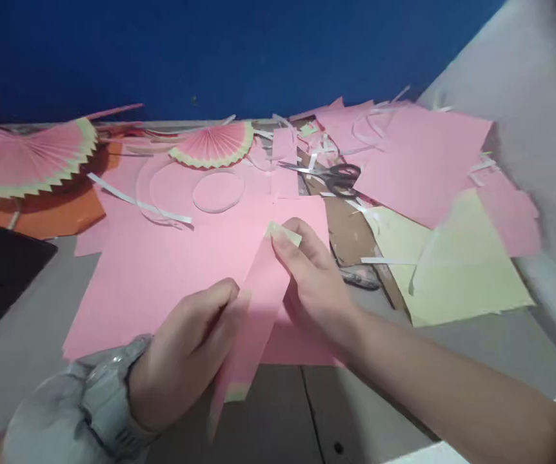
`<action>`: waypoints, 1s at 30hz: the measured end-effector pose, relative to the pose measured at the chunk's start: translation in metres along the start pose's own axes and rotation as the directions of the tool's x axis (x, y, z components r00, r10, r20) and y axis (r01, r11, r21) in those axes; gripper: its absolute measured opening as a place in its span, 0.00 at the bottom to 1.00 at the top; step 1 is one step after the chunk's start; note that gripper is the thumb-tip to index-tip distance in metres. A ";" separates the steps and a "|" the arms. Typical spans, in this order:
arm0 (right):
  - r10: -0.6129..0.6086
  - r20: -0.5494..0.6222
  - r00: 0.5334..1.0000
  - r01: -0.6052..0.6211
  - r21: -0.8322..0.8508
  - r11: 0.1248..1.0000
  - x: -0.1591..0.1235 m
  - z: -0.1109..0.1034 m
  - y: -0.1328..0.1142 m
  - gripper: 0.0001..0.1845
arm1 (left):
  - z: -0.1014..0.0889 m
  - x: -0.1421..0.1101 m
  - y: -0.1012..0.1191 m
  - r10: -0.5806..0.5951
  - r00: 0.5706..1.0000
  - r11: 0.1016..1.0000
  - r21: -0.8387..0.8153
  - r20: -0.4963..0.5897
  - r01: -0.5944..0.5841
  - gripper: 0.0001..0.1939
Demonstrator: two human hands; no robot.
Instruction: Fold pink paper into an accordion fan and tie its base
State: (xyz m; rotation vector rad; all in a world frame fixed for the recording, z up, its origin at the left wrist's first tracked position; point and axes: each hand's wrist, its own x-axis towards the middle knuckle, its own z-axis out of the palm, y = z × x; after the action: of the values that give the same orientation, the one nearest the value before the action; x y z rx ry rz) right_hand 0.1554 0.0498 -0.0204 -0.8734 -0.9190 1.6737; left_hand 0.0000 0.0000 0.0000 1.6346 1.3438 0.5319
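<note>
A folded strip of pink paper [264, 283] with pale yellow-green ends slants between my two hands, above large pink sheets [162, 270]. At its upper end, my right hand [309, 270] pinches the paper, thumb lying on the yellow edge. Lower on the left side, my left hand [195, 341] is closed round the strip's edge; its fingertips are partly hidden by the paper. The strip's lower end hangs past the front edge of the pink sheets. Some slight blur covers the left hand and the paper's lower tip.
Black-handled scissors [338, 177] lie behind my right hand near a cutter [359, 277]. Pleated pink paper fans [215, 143] stand at the back left. A black phone-like object [2, 277] is at left. Yellow paper [452, 283] and paper scraps lie right, before a blue wall [239, 58].
</note>
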 end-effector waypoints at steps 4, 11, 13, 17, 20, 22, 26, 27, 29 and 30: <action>0.012 -0.017 1.000 -0.012 0.001 1.000 0.003 0.001 0.002 0.12 | 0.000 0.001 -0.001 -0.016 1.000 1.000 -0.002 -0.002 0.016 0.19; -0.010 -0.040 0.999 0.006 -0.102 0.995 0.000 0.000 -0.002 0.13 | 0.000 0.001 0.000 -0.025 1.000 1.000 0.017 0.006 0.025 0.19; -0.014 -0.043 0.999 0.008 -0.125 0.992 -0.001 0.001 -0.004 0.13 | -0.001 0.001 0.000 -0.024 1.000 1.000 0.019 0.003 0.024 0.19; -0.021 -0.051 0.998 0.015 -0.116 0.993 0.001 0.000 -0.006 0.14 | -0.002 0.000 0.001 -0.023 0.999 1.000 0.019 0.023 0.023 0.18; -0.034 -0.049 0.998 0.030 -0.095 0.995 0.003 -0.002 -0.007 0.13 | -0.003 0.000 0.001 -0.014 0.999 1.000 0.021 0.040 0.013 0.18; -0.045 -0.041 0.998 0.041 -0.096 0.995 0.004 -0.002 -0.008 0.12 | -0.003 0.000 0.001 -0.001 1.000 1.000 0.024 0.031 0.000 0.18; -0.058 -0.033 0.998 0.054 -0.112 0.992 0.004 -0.002 -0.008 0.12 | -0.003 0.000 -0.002 -0.006 1.000 0.999 0.037 0.022 0.006 0.19; -0.063 -0.034 0.997 0.058 -0.118 0.991 0.003 -0.001 -0.009 0.12 | -0.003 0.000 -0.002 -0.011 1.000 0.999 0.037 0.022 0.010 0.19; -0.070 -0.039 0.997 0.064 -0.136 0.989 0.003 -0.001 -0.009 0.12 | -0.003 0.000 -0.003 -0.012 1.000 1.000 0.028 0.012 0.011 0.18; -0.075 -0.046 0.996 0.067 -0.150 0.986 0.003 -0.001 -0.010 0.12 | -0.003 0.000 -0.002 -0.006 1.000 1.000 0.016 0.010 0.006 0.18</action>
State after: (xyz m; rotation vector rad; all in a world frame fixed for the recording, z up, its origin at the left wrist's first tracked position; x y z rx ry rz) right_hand 0.1598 0.0553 -0.0129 -0.9677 -1.0372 1.5295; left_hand -0.0031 0.0009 -0.0003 1.6431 1.3486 0.5102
